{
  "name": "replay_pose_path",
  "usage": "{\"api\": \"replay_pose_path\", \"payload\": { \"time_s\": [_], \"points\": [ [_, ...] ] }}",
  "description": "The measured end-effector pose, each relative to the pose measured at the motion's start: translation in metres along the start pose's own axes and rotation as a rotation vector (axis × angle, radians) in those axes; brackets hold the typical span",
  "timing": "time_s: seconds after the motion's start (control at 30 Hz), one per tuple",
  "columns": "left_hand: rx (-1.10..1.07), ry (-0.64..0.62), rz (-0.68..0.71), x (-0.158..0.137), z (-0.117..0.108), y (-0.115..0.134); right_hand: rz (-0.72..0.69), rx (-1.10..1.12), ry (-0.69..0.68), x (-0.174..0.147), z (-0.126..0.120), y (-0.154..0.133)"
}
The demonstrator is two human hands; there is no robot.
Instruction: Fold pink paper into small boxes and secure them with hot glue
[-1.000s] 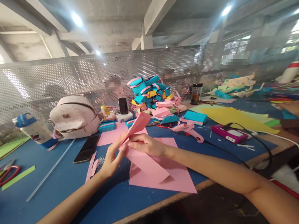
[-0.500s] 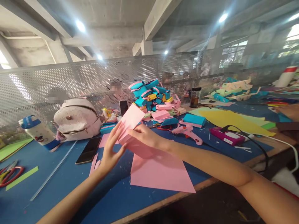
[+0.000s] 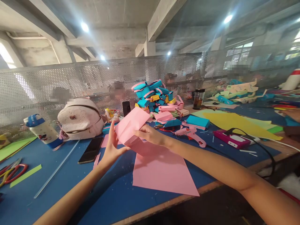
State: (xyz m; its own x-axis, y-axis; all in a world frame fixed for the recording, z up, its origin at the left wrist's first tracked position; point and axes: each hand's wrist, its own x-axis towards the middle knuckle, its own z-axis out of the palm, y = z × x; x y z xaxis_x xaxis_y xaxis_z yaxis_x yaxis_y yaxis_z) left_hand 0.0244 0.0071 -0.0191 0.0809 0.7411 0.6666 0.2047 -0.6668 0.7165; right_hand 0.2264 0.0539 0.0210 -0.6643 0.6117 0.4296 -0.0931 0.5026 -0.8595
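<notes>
my right grip (image 3: 149,135) is closed in a pinch, thumb and fingers on the near right edge of a folded pink paper (image 3: 131,122), and my left grip (image 3: 112,148) stands wide, fingers upright along the paper's left side and thumb reaching below its near end; whether those fingertips press on it i cannot tell. the folded piece is raised between my two grips, above the tabletop (image 3: 110,197). i judge it nearly weightless and springy, stiff as thin card yet quick to crease, so i would hold it by the folded edges, where layers seem doubled, and spare the broad panel, which already bows a little. its matt face looks dry, hardly slippery. below my right grip lies a pink sheet (image 3: 164,175), flat, smooth and straight-edged. beyond my grips rises a loose heap of blue, pink and yellow paper pieces (image 3: 152,97), boxy and looped. to the right of my right grip rests a pink glue gun (image 3: 191,134), hard and rounded, probably plastic. left of my left grip are a glossy black phone (image 3: 91,150) and, farther out, a pale, puffy backpack (image 3: 81,123).
</notes>
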Motion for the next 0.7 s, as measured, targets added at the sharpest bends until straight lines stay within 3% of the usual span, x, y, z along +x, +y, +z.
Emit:
{"api": "replay_pose_path", "payload": {
  "time_s": [0.1,0.27,0.53,0.7],
  "points": [
    [-0.004,0.039,0.009,0.003,-0.005,0.001,-0.027,-0.051,-0.029,0.003,-0.007,-0.006],
    [0.033,0.169,0.018,0.006,-0.01,0.006,-0.027,-0.098,0.087,0.008,-0.019,-0.012],
    [0.115,0.143,0.072,0.007,-0.013,0.014,0.191,0.333,0.064,0.005,-0.014,-0.002],
    [0.172,0.099,0.112,0.005,-0.02,0.007,0.227,0.413,0.054,0.006,-0.015,-0.005]
  ]
}}
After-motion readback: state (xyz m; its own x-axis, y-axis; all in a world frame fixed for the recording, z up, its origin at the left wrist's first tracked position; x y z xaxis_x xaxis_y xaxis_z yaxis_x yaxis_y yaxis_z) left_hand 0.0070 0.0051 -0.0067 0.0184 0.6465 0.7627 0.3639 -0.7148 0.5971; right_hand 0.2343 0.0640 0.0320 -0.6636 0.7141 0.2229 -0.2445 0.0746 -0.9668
